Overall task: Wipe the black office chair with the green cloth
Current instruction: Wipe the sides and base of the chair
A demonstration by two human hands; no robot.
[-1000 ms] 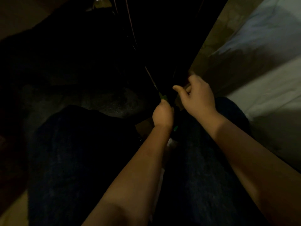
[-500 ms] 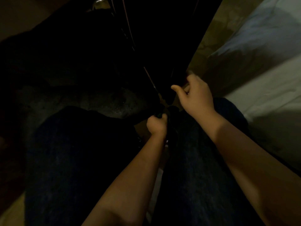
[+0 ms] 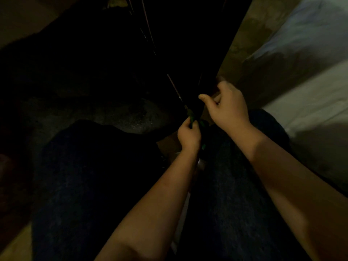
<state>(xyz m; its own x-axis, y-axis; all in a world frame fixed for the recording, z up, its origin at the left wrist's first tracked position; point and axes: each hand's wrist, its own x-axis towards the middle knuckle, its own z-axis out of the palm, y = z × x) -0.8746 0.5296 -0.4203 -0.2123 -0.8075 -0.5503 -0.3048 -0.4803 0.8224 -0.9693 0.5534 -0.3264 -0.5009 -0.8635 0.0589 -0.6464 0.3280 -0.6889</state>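
In dim light, a person's two forearms run bare, wrists included, from the near edge of the view to the left hand and the right hand, farther off at centre. Both legs are covered by dark navy trousers of a matte, faintly fuzzy fabric, one leg filling the near left and the other the near right.
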